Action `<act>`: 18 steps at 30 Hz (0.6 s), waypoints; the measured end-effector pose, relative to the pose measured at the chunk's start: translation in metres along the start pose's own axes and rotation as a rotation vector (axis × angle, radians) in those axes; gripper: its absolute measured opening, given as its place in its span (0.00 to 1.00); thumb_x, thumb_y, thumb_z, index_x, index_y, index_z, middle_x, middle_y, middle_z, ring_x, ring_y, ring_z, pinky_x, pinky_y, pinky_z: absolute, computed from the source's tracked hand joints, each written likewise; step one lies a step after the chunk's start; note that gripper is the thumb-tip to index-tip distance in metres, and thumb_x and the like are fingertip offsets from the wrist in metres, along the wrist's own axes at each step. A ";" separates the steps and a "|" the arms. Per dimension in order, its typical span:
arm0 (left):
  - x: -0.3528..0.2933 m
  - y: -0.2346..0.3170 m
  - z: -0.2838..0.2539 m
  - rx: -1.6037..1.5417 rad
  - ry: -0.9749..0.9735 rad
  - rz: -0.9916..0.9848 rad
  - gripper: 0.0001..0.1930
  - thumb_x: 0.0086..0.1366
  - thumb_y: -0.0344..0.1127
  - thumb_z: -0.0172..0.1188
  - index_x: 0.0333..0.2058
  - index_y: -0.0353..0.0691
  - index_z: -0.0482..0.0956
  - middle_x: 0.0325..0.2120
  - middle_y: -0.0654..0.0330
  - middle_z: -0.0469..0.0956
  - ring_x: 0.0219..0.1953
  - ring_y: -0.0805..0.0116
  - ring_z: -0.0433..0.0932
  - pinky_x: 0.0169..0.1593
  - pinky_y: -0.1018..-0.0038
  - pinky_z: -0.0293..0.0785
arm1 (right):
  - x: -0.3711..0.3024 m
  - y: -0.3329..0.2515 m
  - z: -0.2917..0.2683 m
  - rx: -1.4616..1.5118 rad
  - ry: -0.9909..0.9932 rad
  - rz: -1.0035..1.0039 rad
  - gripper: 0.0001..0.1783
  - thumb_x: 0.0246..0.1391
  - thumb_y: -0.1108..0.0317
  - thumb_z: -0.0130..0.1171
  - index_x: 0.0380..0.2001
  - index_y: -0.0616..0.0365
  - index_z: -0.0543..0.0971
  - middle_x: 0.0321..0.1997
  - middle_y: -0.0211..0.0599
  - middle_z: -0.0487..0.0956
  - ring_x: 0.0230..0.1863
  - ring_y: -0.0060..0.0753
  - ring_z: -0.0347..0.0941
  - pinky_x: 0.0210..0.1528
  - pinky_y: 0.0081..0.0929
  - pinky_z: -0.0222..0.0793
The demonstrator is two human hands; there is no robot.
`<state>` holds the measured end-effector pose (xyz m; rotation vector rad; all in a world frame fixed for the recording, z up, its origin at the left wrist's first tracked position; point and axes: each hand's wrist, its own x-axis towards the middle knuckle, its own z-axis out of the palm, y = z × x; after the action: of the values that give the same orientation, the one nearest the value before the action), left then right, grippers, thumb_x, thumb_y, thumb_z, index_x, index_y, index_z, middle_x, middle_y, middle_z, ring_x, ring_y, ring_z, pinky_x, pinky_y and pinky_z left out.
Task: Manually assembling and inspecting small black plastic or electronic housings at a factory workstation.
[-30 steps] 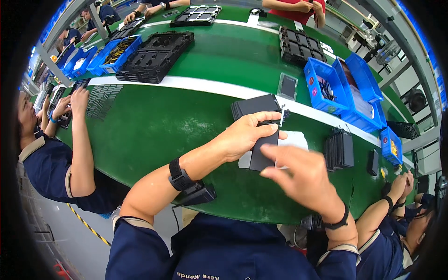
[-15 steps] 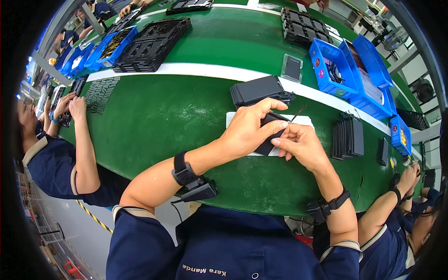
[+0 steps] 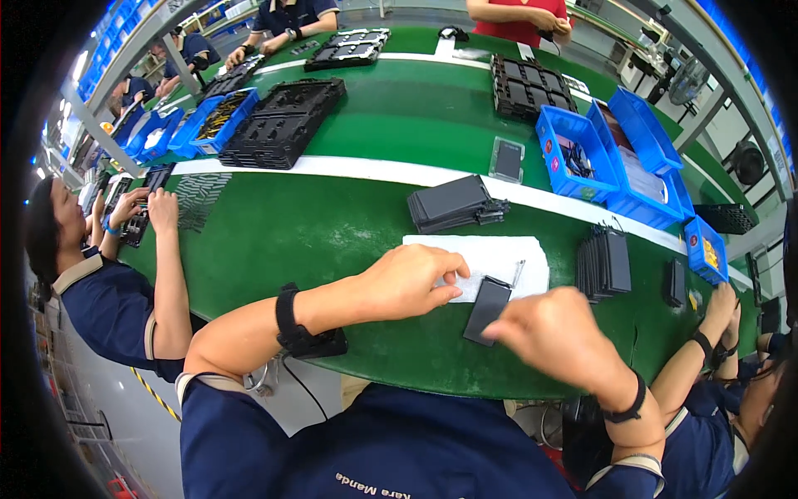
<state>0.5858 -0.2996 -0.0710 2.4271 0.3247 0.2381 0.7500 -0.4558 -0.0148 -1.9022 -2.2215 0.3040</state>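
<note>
A flat black rectangular device point(image 3: 487, 308) lies slanted across the near edge of a white sheet point(image 3: 519, 249). Something thin, like a wire, sticks up from its far end. Left of the device, my left hand point(image 3: 407, 281) hovers over the sheet's edge, fingers loosely curled, thumb and forefinger apart, nothing between them. My right hand point(image 3: 553, 333) is smeared by motion and covers the device's right side; its thumb is by the near end, but I cannot tell whether it grips. Beyond the sheet lies a stack of similar black devices point(image 3: 449, 204).
More black devices stand in a row point(image 3: 604, 262) at the right, near a single upright one point(image 3: 674, 283). Blue bins point(image 3: 582, 154) and black trays point(image 3: 283, 125) sit beyond the white strip. Co-workers sit at both sides, one person's arms point(image 3: 164, 229) at the left.
My hands have come apart: the left has drawn back left, off the device, and the right has moved nearer to me. The device has also come nearer. The view has tilted up.
</note>
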 end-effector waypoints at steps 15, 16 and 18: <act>-0.020 -0.021 -0.021 -0.119 -0.082 -0.036 0.11 0.54 0.31 0.63 0.36 0.37 0.79 0.23 0.59 0.78 0.22 0.73 0.75 0.28 0.77 0.72 | 0.004 -0.221 0.023 0.735 0.358 -1.134 0.15 0.41 0.52 0.54 0.20 0.52 0.76 0.26 0.32 0.74 0.34 0.38 0.70 0.29 0.35 0.67; -0.026 -0.017 -0.027 -0.058 -0.056 -0.030 0.10 0.53 0.31 0.64 0.35 0.37 0.79 0.22 0.59 0.78 0.22 0.71 0.76 0.29 0.76 0.72 | 0.002 -0.223 0.021 0.772 0.357 -1.121 0.14 0.44 0.53 0.53 0.22 0.52 0.76 0.26 0.32 0.74 0.34 0.37 0.70 0.30 0.34 0.67; -0.026 -0.013 -0.030 -0.008 -0.054 0.024 0.10 0.53 0.31 0.64 0.35 0.37 0.79 0.22 0.59 0.77 0.23 0.69 0.76 0.29 0.75 0.72 | 0.004 -0.225 0.040 0.911 0.205 -1.053 0.11 0.49 0.58 0.52 0.26 0.53 0.77 0.27 0.35 0.76 0.33 0.38 0.72 0.31 0.36 0.67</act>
<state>0.5510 -0.2801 -0.0587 2.4263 0.2707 0.1835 0.5247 -0.4865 0.0112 -0.2322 -2.0420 0.6967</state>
